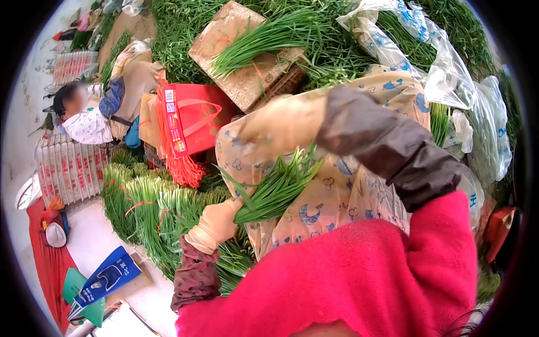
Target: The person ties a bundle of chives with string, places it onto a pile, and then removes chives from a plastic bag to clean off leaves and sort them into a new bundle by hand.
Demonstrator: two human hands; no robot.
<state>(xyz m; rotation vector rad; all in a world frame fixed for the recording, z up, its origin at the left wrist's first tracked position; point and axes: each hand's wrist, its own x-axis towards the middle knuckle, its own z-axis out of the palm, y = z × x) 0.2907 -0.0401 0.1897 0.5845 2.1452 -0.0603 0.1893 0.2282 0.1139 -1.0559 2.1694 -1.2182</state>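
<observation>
My left hand [215, 226], in a pale glove, is closed around the near end of a loose bunch of garlic chives [281, 188]. The green leaves fan out to the upper right over my lap, which is covered by a patterned apron [314, 222]. Above that bunch, my right hand [286, 126], also gloved, is smeared by motion, so its fingers cannot be made out. Beyond it, another bunch of chives [264, 42] lies across a worn board [224, 56].
Left of my lap stands a red bag [196, 118] with red ties [187, 173] hanging from it. Tied chive bundles [151, 208] stand beside my left arm. Loose greens [179, 28] are heaped behind, with plastic sheeting [449, 73] at right. Another person [92, 121] sits at far left.
</observation>
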